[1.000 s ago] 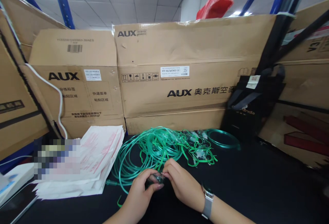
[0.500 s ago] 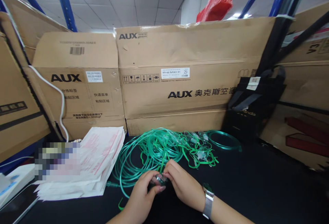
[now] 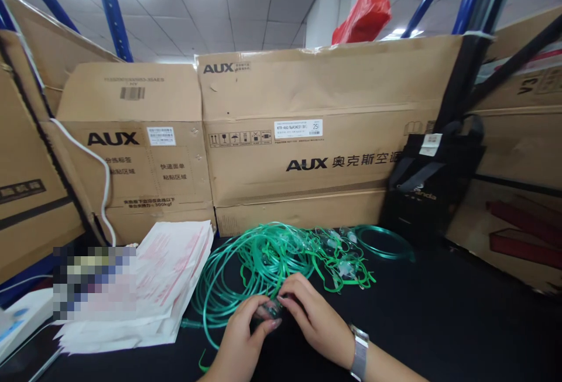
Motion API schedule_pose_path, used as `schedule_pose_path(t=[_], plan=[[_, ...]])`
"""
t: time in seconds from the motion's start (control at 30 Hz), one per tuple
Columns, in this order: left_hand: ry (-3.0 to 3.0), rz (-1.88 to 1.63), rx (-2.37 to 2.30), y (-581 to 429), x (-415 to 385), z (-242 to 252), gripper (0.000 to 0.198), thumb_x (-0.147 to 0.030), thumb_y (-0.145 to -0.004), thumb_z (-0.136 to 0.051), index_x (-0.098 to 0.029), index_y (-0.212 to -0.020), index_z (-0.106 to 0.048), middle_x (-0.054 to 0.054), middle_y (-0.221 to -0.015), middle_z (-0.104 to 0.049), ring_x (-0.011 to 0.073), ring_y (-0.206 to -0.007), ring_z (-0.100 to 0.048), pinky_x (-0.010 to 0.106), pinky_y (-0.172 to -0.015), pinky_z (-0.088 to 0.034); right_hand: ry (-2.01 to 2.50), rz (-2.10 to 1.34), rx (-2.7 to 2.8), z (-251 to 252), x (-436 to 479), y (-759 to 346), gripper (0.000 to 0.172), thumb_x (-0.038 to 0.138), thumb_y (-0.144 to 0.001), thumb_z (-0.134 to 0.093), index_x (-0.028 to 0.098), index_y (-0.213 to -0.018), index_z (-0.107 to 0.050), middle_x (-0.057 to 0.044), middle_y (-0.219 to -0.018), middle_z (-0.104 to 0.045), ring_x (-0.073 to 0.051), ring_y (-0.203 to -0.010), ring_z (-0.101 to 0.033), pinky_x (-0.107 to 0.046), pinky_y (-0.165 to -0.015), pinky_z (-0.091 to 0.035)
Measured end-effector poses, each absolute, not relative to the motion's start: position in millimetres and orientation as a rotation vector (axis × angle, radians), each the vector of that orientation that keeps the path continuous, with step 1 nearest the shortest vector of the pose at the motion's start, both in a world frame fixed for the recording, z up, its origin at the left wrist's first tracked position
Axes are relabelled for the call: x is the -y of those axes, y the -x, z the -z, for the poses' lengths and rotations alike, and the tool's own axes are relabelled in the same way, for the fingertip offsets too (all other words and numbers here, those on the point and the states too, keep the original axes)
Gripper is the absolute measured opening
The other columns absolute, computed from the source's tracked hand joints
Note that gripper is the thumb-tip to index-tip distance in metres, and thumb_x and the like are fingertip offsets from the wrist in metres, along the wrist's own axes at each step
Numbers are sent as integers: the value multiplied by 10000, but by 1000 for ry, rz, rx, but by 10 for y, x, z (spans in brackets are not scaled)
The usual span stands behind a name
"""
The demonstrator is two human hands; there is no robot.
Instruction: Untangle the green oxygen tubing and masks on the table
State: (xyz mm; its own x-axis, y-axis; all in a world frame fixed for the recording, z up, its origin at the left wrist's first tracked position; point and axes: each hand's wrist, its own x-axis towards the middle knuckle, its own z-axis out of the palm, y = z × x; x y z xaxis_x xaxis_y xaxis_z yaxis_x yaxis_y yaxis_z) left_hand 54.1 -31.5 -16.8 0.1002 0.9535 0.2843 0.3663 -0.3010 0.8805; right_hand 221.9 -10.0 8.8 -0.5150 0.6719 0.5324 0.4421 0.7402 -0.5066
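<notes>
My left hand (image 3: 246, 329) is closed around a small clear plastic oxygen mask (image 3: 268, 310), thumb below and fingers on top. At the mask's right edge, the fingertips of my right hand (image 3: 305, 312) pinch together; whether they grip its rim or a green strap there is hidden. Just beyond both hands lies a heap of coiled green tubing (image 3: 259, 259). More clear masks (image 3: 346, 268) with bright green elastic straps (image 3: 327, 279) are tangled at the heap's right side.
A stack of white printed sheets (image 3: 171, 276) lies at left on the black table (image 3: 395, 323). Large cardboard boxes (image 3: 333, 89) wall off the back. A black bag (image 3: 430, 189) stands at back right, near a separate tubing coil (image 3: 384, 241). A white cable (image 3: 106, 183) hangs at left.
The view has tilted up slightly. My right fingers have opened out a little at the mask's edge, and the wrist has shifted slightly lower. My left hand keeps its hold.
</notes>
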Motion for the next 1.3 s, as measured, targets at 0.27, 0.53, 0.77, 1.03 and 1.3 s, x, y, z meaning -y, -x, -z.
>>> schedule_pose_path(t=[0.27, 0.53, 0.77, 1.03, 1.3], plan=[[-1778, -1233, -1287, -544, 290, 337, 212, -194, -636, -685, -215, -834, -610, 2, -692, -680, 168, -641, -636, 272, -653, -510, 1183, 130, 2245, 56, 111, -2124, 256, 324, -884, -396, 203, -660, -420, -2, -637, -523, -151, -585, -484, -291, -603, -355], [-1593, -1290, -1180, -619, 306, 346, 156, -171, -624, -654, -190, -746, -559, -3, -644, -641, 144, -599, -606, 226, -553, -501, 1144, 303, 2313, 121, 50, -2072, 260, 247, -908, -309, 198, -690, -443, -13, -620, -561, -165, -570, -526, -299, -627, -340], [-1538, -1293, -1172, -632, 296, 338, 140, -168, -620, -651, -189, -715, -550, -2, -635, -647, 148, -597, -606, 221, -534, -486, 1007, 585, 2373, 97, 14, -2085, 261, 177, -879, -342, 183, -664, -489, -21, -559, -550, -168, -537, -519, -321, -635, -335], [-1491, -1323, -1219, -646, 304, 346, 164, -173, -595, -648, -187, -728, -554, 4, -663, -645, 162, -623, -613, 237, -555, -504, 784, 908, 2323, -5, 52, -2081, 236, 148, -860, -417, 187, -628, -436, 14, -501, -499, -145, -468, -448, -306, -531, -245], [-1619, -1241, -1204, -583, 315, 355, 160, -187, -636, -645, -192, -773, -563, 19, -711, -661, 176, -680, -630, 237, -581, -510, 791, 905, 2383, -15, 83, -2105, 205, 162, -861, -422, 187, -658, -418, 13, -519, -512, -145, -466, -458, -303, -516, -231]])
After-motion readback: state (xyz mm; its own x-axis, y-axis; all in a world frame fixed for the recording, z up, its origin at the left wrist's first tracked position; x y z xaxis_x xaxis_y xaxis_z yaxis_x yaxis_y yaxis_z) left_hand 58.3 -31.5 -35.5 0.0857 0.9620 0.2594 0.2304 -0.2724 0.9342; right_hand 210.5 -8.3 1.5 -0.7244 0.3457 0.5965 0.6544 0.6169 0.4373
